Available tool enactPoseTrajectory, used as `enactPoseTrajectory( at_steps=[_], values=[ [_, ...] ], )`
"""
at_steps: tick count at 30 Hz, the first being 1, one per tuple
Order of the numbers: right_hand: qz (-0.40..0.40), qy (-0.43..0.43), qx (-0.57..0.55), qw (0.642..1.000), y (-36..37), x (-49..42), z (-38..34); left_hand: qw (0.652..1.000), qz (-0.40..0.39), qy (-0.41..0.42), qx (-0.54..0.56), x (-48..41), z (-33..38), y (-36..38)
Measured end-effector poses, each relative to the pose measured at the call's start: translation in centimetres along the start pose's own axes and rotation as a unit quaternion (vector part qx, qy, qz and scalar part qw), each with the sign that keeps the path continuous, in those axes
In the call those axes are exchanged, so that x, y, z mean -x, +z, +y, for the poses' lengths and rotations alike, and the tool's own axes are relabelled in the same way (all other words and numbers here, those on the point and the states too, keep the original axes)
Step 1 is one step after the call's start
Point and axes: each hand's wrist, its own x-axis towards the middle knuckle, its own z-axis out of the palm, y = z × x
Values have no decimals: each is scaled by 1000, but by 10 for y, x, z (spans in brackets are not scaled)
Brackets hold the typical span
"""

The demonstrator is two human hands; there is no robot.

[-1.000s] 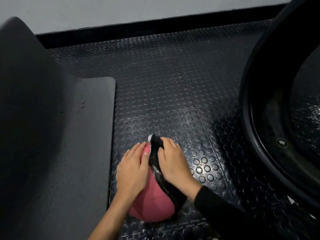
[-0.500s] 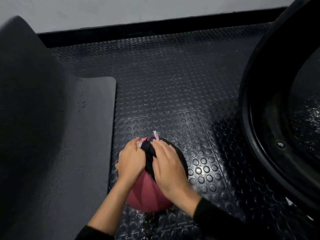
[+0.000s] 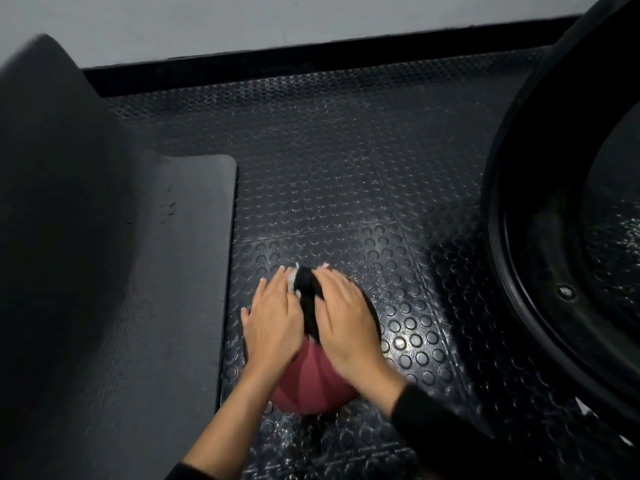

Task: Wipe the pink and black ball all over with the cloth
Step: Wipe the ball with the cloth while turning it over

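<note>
The pink and black ball (image 3: 311, 382) sits on the studded black floor, low in the middle of the head view. Its near side shows pink; a sliver of black shows at its right edge. A dark cloth (image 3: 308, 292) with small white bits is bunched on top of the ball, between my hands. My left hand (image 3: 273, 320) lies flat on the ball's left top, fingers straight, fingertips at the cloth's white edge. My right hand (image 3: 346, 323) lies flat on the right top, fingers spread over the cloth. Most of the ball's top is hidden under my hands.
A thick grey mat (image 3: 173, 271) with a curved raised part lies directly left of the ball. A large black round rim (image 3: 512, 271) fills the right side. A black skirting (image 3: 311, 60) and a pale wall close the far end. Studded floor stretches ahead.
Both hands have slid forward over the top of the ball with the cloth between them. The fingers, curled at the cloth half a second ago, now lie flatter. The ball has stayed in place.
</note>
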Motion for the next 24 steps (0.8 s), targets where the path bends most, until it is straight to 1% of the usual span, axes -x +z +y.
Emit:
enactPoseTrajectory(
  at_steps=[1, 3, 5, 7, 9, 10, 11, 13, 15, 16, 18, 20, 21, 22, 23, 24],
  values=[
    [-2, -6, 7, 1000, 0, 19, -4, 1000, -3, 4, -2, 0, 0, 0],
    [-37, -21, 26, 999, 0, 39, 1, 1000, -18, 26, -4, 0, -2, 0],
    [-55, -5, 30, 998, -3, 20, 10, 999, -14, 51, -7, 2, -6, 2],
    [-52, 55, 2, 997, -7, -19, 18, 998, 1, 59, -13, 4, -5, 5],
    [-31, 109, -13, 994, -5, -38, 17, 999, 12, 46, -19, 4, -3, 7],
    [-6, 102, 0, 995, -2, -31, 14, 999, 15, 39, -20, 2, -3, 7],
    [10, 75, 12, 997, 2, -15, 9, 999, 17, 33, -18, 1, -4, 7],
    [-4, 12, 28, 1000, 3, 28, -5, 999, 14, 34, 1, -1, -10, 5],
    [-41, -7, 27, 999, 1, 48, -4, 999, 6, 49, 20, -2, -16, 1],
    [-50, 6, 13, 999, 0, 42, 0, 998, 5, 62, 24, -2, -19, 0],
    [-51, 65, -13, 996, -3, 8, 13, 997, 7, 81, 17, -1, -22, -2],
    [-71, 183, -64, 978, -9, -31, 25, 997, 10, 75, 12, -2, -20, -3],
    [-67, 223, -84, 969, -9, -40, 26, 998, 13, 66, 12, -2, -19, -3],
    [-46, 232, -85, 968, -6, -39, 25, 998, 16, 56, 12, -2, -18, -3],
    [-17, 213, -72, 974, -2, -27, 22, 999, 18, 47, 12, -3, -15, -3],
    [1, 176, -61, 983, 2, -9, 13, 999, 18, 41, 13, -3, -14, -3]
  ],
)
